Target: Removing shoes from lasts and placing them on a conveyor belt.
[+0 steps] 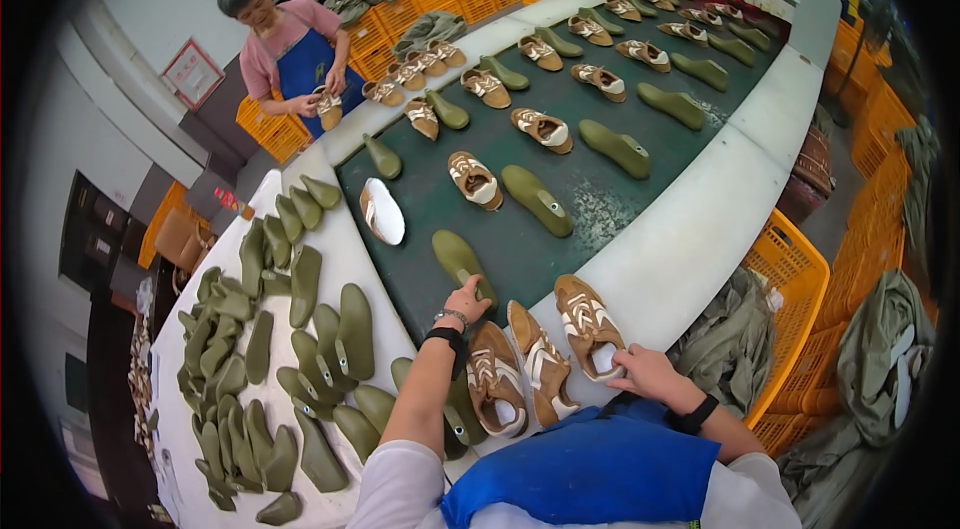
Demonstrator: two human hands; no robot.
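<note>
Nearest us, our right hand (648, 374) pinches the heel of a brown shoe (590, 324) at the conveyor belt's (590, 209) near edge. Our left hand (466, 304) closes on a green last (460, 264) on that belt; we judge it best lifted squarely, clear of neighbouring shoes.

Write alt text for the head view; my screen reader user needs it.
A person's left hand grips a green shoe last on a dark conveyor belt, while the right hand touches a brown-and-white shoe. More green lasts lie piled left.

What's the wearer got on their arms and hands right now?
Bare hands, no gloves. White short sleeves over a blue apron. The left wrist carries a black band and a beaded bracelet; the right wrist carries a black watch-like band.
</note>
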